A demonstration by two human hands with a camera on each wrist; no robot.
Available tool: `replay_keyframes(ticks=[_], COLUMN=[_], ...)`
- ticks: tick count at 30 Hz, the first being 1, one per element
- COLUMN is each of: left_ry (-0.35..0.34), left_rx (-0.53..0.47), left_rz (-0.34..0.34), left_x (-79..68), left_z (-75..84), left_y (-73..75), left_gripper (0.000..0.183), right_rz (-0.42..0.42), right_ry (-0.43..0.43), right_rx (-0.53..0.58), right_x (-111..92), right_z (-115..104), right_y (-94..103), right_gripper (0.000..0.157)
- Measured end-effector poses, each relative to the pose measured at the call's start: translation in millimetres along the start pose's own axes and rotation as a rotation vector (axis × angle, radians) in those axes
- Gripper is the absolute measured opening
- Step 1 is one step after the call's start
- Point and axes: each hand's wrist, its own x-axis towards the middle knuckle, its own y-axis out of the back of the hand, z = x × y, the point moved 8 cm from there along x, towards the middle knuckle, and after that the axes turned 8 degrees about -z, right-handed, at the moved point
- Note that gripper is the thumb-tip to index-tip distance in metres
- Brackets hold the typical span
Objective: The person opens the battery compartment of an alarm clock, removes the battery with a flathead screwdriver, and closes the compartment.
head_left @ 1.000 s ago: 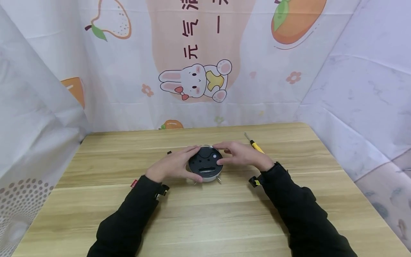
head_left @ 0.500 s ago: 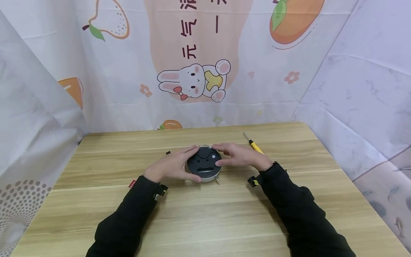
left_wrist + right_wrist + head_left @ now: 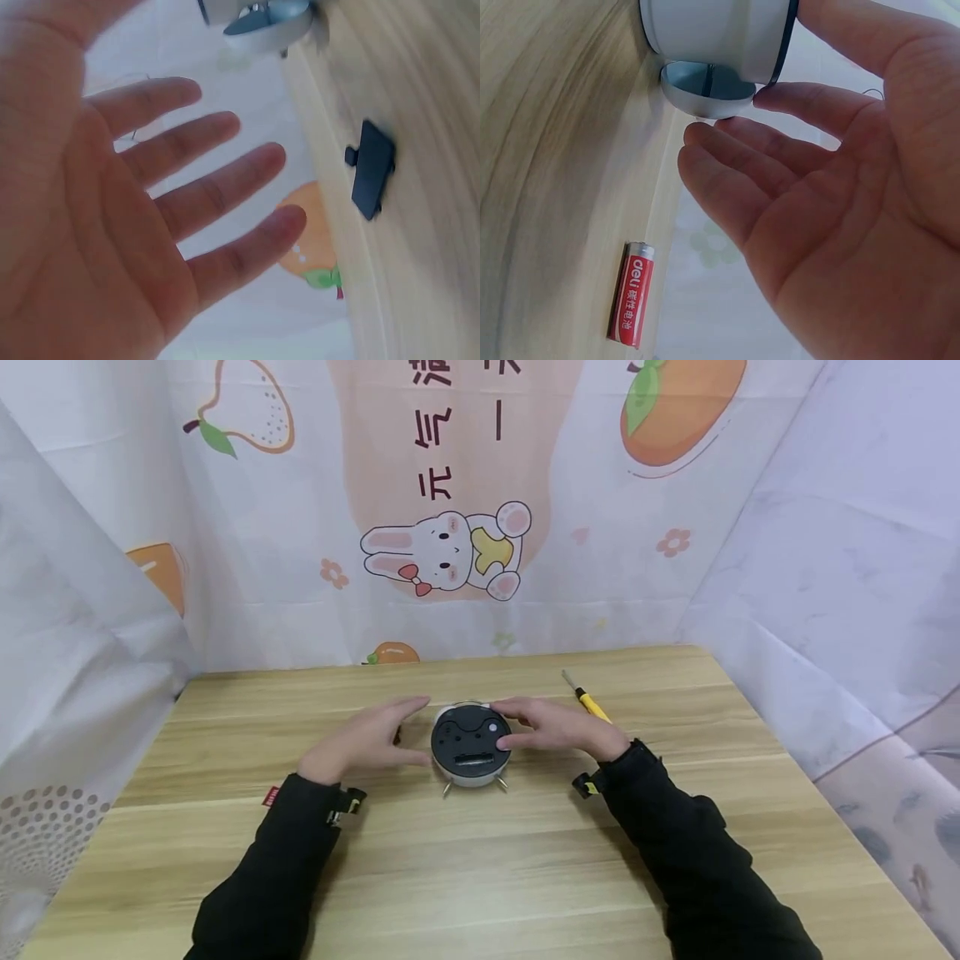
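Observation:
A twin-bell alarm clock [image 3: 471, 739] lies face down on the table, its black back up and its thin legs toward me. A narrow slot shows in that back; whether anything lies in it I cannot tell. My right hand [image 3: 553, 725] holds the clock's right side, thumb at the rim and index finger by a bell [image 3: 709, 90]. To the left, my left hand [image 3: 367, 739] is spread apart from the clock, its fingers [image 3: 225, 187] straight and the palm bare. A small black battery cover [image 3: 373, 169] lies on the table beyond the left hand.
A screwdriver [image 3: 591, 700] with a yellow handle lies behind my right hand. One red battery [image 3: 632, 296] rests on the table near that hand. Printed white cloth [image 3: 615, 568] hangs behind the wooden table [image 3: 465, 877].
My left hand has let go of the clock and drawn away to the left, its fingers opening out. The right hand keeps its place on the clock. The head view has shifted slightly.

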Motion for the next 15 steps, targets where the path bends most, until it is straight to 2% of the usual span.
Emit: replay_keyframes(ticks=[4, 9, 12, 15], left_ry=[0.058, 0.13, 0.149, 0.132], left_rx=[0.021, 0.022, 0.004, 0.001], left_rz=[0.026, 0.04, 0.034, 0.026], left_x=[-12.7, -21.0, -24.1, -22.8], left_z=[-13.3, -29.2, -35.1, -38.0], left_y=[8.8, 16.0, 17.9, 16.5], left_gripper=[0.086, 0.084, 0.085, 0.085], right_rz=[-0.008, -0.008, -0.009, -0.007], right_ry=[-0.004, -0.013, -0.015, -0.023], right_rx=[-0.008, -0.003, -0.001, -0.003], right_x=[3.9, 3.7, 1.6, -0.7], right_z=[-2.2, -0.9, -0.2, 1.1], right_y=[-3.0, -2.4, -1.4, -0.6], right_gripper=[0.072, 0.07, 0.071, 0.071])
